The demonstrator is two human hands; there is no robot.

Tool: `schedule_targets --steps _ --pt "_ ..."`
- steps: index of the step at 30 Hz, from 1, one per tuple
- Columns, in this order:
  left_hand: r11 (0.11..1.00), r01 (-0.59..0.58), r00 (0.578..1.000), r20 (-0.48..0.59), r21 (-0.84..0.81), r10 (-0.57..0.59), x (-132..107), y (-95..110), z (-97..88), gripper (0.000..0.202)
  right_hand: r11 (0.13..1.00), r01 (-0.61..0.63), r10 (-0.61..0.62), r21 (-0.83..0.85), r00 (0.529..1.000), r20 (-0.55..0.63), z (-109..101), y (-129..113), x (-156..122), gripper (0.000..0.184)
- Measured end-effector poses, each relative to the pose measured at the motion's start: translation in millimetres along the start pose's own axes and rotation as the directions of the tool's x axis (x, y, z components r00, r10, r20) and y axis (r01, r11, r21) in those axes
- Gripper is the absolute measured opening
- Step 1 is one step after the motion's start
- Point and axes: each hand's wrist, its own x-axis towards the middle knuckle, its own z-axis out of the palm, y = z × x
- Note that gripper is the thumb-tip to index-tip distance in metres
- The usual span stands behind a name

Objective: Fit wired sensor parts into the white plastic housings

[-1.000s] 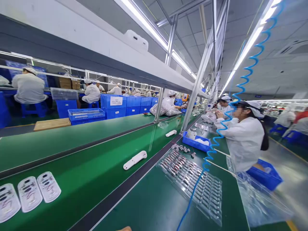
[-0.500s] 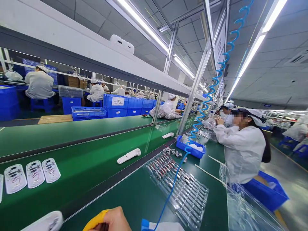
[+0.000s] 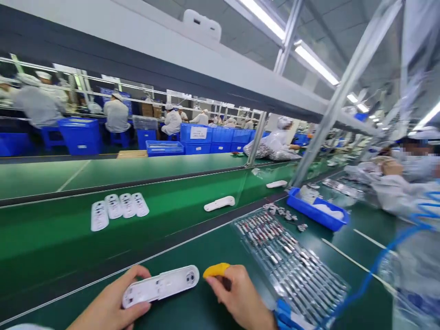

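Blue crates [image 3: 222, 135], stacked, well beyond the right-hand fingers [image 3: 236, 273]; white beam [image 3: 240, 68], high above those fingers; blue hose [image 3: 376, 265], blurred, to their right.

I can't read any text from here; the white label [image 3: 198, 133] on the far blue crate [image 3: 186, 134] shows printed lines too blurred for me.

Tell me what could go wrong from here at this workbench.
The left hand grips the long white plastic housing at one end only, so the free end could dip or the piece slip.

The right hand's blue wrist covering appears close to the clear plastic tray of small parts; a careless move might jog it.

The blue flexible hose passes near that tray in the view and might snag it or a sleeve.
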Motion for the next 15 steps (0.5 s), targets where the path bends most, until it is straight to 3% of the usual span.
schedule_targets --steps 2,4,7,11,15 --pt "0.997 -0.002 1.0 -0.016 0.078 0.003 -8.8 16.4 1.5 0.022 0.99 0.111 -0.108 -0.091 0.994 0.029 -5.3 0.5 1.7 0.023" --pt "0.988 -0.071 0.997 -0.033 0.14 0.076 -15.4 28.4 0.5 0.017 0.962 0.201 -0.187 -0.183 0.978 0.092 -7.7 0.7 4.9 0.025" --pt "0.959 -0.161 0.984 -0.036 0.233 0.174 -22.9 36.6 -2.4 0.014 0.89 0.302 -0.239 -0.343 0.947 0.213 -4.8 0.4 11.4 0.03" --pt "0.928 -0.14 0.989 0.015 0.346 0.144 -30.6 41.1 -1.4 0.014 0.769 0.415 -0.238 -0.487 0.892 0.385 6.5 1.5 22.1 0.033" --pt "0.903 -0.097 0.995 0.017 0.419 0.099 -35.8 46.6 3.0 0.012 0.722 0.527 -0.276 -0.448 0.813 0.512 9.7 -0.6 33.0 0.027"
